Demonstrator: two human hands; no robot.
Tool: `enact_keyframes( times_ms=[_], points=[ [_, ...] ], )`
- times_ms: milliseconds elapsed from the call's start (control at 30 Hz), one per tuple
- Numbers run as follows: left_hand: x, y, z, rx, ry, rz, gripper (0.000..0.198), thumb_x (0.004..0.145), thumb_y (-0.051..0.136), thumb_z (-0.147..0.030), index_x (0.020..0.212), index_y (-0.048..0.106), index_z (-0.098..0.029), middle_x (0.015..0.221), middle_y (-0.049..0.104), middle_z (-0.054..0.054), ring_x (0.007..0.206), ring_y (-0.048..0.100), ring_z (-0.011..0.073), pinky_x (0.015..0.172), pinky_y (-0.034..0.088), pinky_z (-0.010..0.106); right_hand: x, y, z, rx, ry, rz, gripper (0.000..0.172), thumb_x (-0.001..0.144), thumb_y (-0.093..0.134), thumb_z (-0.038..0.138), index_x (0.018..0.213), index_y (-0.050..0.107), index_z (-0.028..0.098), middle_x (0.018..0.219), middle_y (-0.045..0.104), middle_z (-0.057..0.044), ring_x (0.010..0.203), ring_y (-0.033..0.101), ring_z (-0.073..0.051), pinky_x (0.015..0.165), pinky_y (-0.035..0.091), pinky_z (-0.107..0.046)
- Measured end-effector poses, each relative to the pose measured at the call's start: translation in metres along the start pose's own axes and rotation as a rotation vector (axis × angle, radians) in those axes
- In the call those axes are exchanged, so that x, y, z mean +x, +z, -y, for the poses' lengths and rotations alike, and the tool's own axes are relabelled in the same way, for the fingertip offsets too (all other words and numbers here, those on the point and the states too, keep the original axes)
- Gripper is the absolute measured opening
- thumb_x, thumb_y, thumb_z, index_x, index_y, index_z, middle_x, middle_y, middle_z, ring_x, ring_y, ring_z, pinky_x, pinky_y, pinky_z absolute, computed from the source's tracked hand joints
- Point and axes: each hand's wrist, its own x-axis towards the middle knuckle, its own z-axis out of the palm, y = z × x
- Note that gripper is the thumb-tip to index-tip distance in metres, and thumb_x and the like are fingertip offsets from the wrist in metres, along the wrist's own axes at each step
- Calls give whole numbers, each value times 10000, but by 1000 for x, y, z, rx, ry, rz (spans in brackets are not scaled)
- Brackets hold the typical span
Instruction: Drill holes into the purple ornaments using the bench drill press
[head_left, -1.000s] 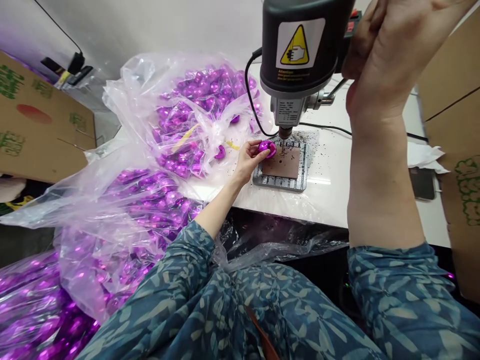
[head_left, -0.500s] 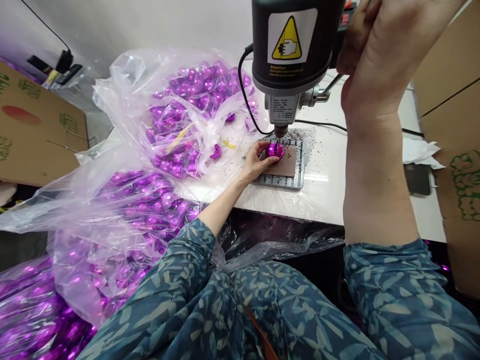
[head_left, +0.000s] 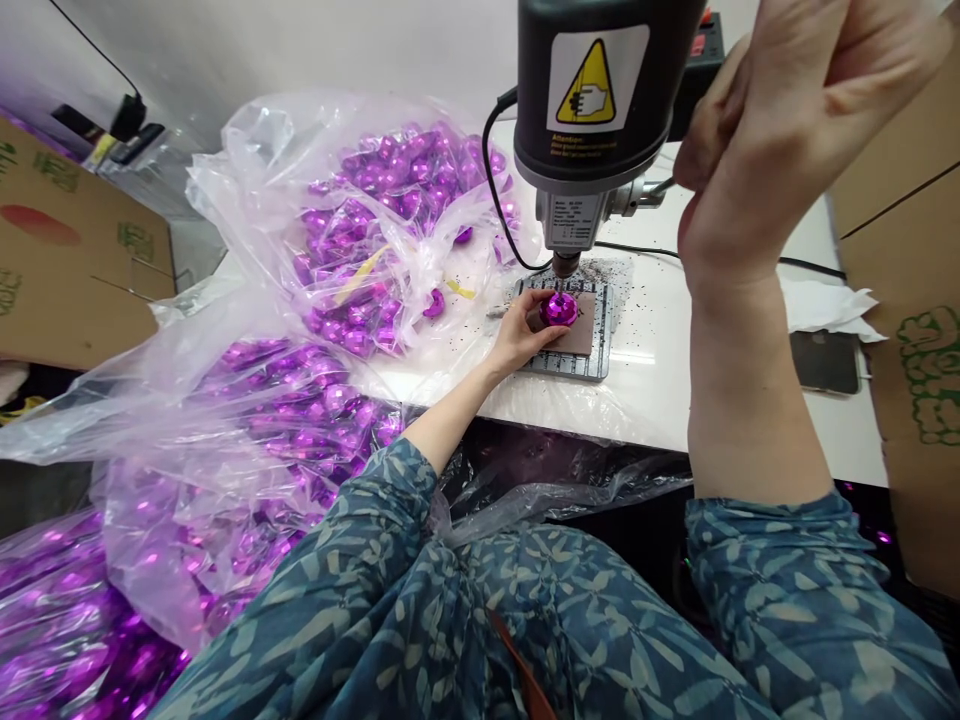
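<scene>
My left hand [head_left: 521, 330] pinches a shiny purple ball [head_left: 559, 308] and holds it on the brown pad [head_left: 581, 335] of the grey drill table [head_left: 592, 362], right under the drill bit [head_left: 565, 265]. The black drill press head [head_left: 607, 90] with a yellow warning label hangs above it. My right hand [head_left: 780, 120] is raised at the upper right, fingers curled round the press's feed handle [head_left: 656, 187], most of which is hidden behind the hand.
A clear plastic bag [head_left: 375, 220] full of purple balls lies left of the drill on the white table [head_left: 660, 400]. More bags of balls [head_left: 225, 470] hang lower left. Cardboard boxes [head_left: 67, 270] stand left and right [head_left: 911, 300]. A black cable [head_left: 645, 250] and dark shavings lie by the drill.
My left hand has slid the purple ball rightward onto the pad until it sits under the bit. My right hand has come down a little on the handle.
</scene>
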Motion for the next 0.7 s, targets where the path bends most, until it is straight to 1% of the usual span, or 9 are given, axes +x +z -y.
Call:
enact_keyframes(
  times_ms=[33, 67, 133, 233, 400, 533, 700],
  points=[
    [0, 0, 0, -5, -2, 0, 707, 696, 1097, -536, 1238, 739, -258, 1293, 780, 93, 1303, 737, 341, 1267, 538, 546, -6, -3, 4, -10, -36, 12, 697, 866, 618, 694, 647, 166, 210, 482, 200, 67, 396, 267, 17, 497, 128, -253],
    [0, 0, 0, -4, -3, -1, 715, 694, 1098, -543, 1242, 740, -256, 1294, 780, 92, 1305, 735, 339, 1275, 530, 545, -13, -6, 8, -11, -58, 7, 720, 867, 625, 710, 634, 181, 193, 477, 221, 63, 408, 252, 19, 518, 150, -255],
    [0, 0, 1, 3, -3, -1, 733, 697, 1096, -561, 1256, 737, -250, 1295, 778, 94, 1305, 734, 335, 1283, 521, 542, -25, -9, 16, -7, -105, -25, 739, 935, 630, 666, 624, 182, 167, 476, 219, 55, 426, 196, 23, 547, 145, -271],
    [-1, -1, 3, 15, -5, 4, 731, 724, 1078, -574, 1279, 733, -247, 1313, 770, 100, 1311, 732, 334, 1281, 523, 540, -40, -12, 20, 6, -133, -61, 755, 976, 635, 621, 615, 177, 142, 485, 188, 45, 446, 162, 26, 565, 100, -282],
    [-1, -1, 5, 21, -1, 6, 726, 731, 1075, -568, 1282, 731, -243, 1321, 763, 102, 1340, 722, 338, 1304, 502, 549, -52, -20, 8, 59, -184, -78, 807, 1001, 700, 567, 621, 124, 147, 484, 174, 46, 439, 209, 38, 541, 60, -264],
    [-1, -1, 2, 17, -5, 15, 725, 729, 1073, -586, 1270, 724, -253, 1329, 772, 97, 1338, 729, 336, 1294, 517, 542, -58, -28, -2, 29, -172, -69, 838, 1008, 704, 611, 664, 69, 187, 501, 88, 54, 416, 201, 19, 523, 53, -286],
    [-1, 0, -1, -8, 2, 12, 740, 700, 1086, -607, 1247, 734, -254, 1307, 781, 98, 1319, 735, 340, 1281, 520, 533, -66, -38, -12, -24, -200, -54, 844, 1029, 673, 636, 664, 58, 187, 505, 60, 42, 429, 177, 0, 520, 73, -307]
  ],
)
